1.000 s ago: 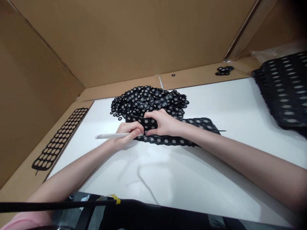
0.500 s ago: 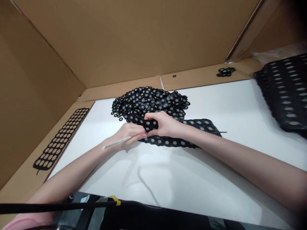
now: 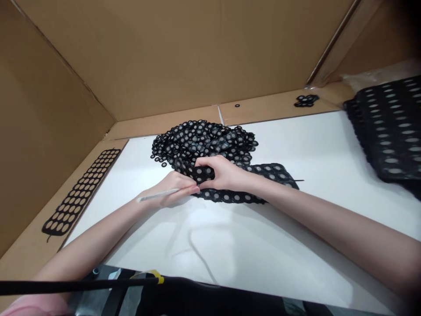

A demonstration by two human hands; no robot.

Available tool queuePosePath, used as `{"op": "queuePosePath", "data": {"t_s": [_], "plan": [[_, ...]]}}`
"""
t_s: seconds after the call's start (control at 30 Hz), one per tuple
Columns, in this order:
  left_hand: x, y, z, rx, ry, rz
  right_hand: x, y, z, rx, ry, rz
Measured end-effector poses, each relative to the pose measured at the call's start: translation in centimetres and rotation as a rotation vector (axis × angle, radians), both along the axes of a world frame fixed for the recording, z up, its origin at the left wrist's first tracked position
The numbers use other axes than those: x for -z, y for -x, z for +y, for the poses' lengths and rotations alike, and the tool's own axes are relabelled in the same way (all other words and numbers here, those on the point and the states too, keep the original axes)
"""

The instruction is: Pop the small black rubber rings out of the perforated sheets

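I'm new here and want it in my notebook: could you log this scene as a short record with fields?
Left hand: holds a white stick, fingertips at the dotted strip
Right hand: grips the strip's raised part
Behind strip: pile of black rings with grey centres
Far left: black grid on cardboard
Far right: black dotted stack
Back edge: one loose ring, small cluster
Surface: white board
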State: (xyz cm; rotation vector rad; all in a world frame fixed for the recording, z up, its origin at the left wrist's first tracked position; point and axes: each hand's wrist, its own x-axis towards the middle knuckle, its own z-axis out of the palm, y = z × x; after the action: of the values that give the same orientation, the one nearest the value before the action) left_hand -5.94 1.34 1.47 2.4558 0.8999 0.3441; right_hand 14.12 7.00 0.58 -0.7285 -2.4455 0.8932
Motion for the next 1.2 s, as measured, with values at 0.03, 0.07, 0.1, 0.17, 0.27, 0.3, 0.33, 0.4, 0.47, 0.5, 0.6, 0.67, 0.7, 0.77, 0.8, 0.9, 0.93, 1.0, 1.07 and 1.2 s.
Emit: {"op": "queuePosePath", "data": {"t_s": [0.03, 0.07, 0.1, 0.17, 0.27, 0.3, 0.33, 0.4, 0.47, 0.5, 0.6, 0.67, 0.7, 0.77, 0.8, 0.9, 0.93, 1.0, 1.07, 1.2], "plan": [[0.0, 0.0, 0.0, -0.005, 0.009, -0.003, 0.0, 0.0, 0.0, -0.001, 0.000, 0.003], [0.0, 0.0, -0.1, -0.006, 0.013, -0.003, 0.1, 0.0, 0.0, -0.005, 0.000, 0.008], [0.0, 0.0, -0.1, -0.003, 0.011, 0.000, 0.1, -0.1, 0.0, -0.007, -0.001, 0.013], [0.0, 0.0, -0.1, 0.006, -0.008, 0.014, 0.1, -0.1, 0.0, -0.011, -0.003, 0.019], [0.2, 0.0, -0.1, 0.020, -0.039, 0.039, 0.1, 0.0, -0.1, -0.011, -0.008, 0.013], [0.2, 0.0, -0.1, 0.022, -0.044, 0.048, 0.1, 0.0, -0.1, -0.009, -0.010, 0.010], [0.4, 0.0, -0.2, 0.028, -0.050, 0.055, 0.1, 0.0, -0.1, -0.006, -0.014, 0.008], [0.7, 0.0, -0.2, 0.038, -0.072, 0.060, 0.0, 0.0, -0.2, 0.008, -0.020, -0.002], [1.1, 0.1, -0.3, 0.025, -0.114, 0.038, -0.1, -0.1, -0.2, 0.019, -0.026, -0.034], [1.3, 0.1, -0.3, 0.014, -0.133, 0.020, -0.2, -0.1, -0.3, 0.019, -0.030, -0.059], [1.8, 0.2, -0.4, -0.004, -0.155, -0.036, -0.4, 0.0, -0.4, 0.032, -0.052, -0.154], [1.8, 0.3, -0.6, 0.003, -0.148, -0.067, -0.5, 0.1, -0.5, 0.051, -0.080, -0.217], [1.8, 0.4, -0.7, -0.007, -0.139, -0.093, -0.6, 0.2, -0.6, 0.056, -0.096, -0.238], [1.6, 0.6, -1.0, -0.076, -0.092, -0.176, -0.7, 0.2, -0.8, 0.049, -0.127, -0.256], [1.5, 0.6, -1.2, -0.129, -0.060, -0.228, -0.8, 0.3, -0.9, 0.043, -0.137, -0.256], [1.3, 0.8, -1.7, -0.232, 0.036, -0.345, -1.1, 0.3, -1.2, 0.027, -0.126, -0.246], [1.2, 0.8, -1.8, -0.222, 0.052, -0.351, -1.1, 0.3, -1.2, 0.019, -0.105, -0.238], [1.2, 0.9, -1.9, -0.165, 0.059, -0.326, -1.2, 0.3, -1.3, 0.006, -0.054, -0.211], [1.2, 0.8, -1.8, -0.113, 0.040, -0.302, -1.2, 0.3, -1.4, 0.009, -0.023, -0.175], [1.5, 0.8, -1.7, -0.064, 0.012, -0.295, -1.0, 0.3, -1.5, 0.025, -0.001, -0.151]]}}
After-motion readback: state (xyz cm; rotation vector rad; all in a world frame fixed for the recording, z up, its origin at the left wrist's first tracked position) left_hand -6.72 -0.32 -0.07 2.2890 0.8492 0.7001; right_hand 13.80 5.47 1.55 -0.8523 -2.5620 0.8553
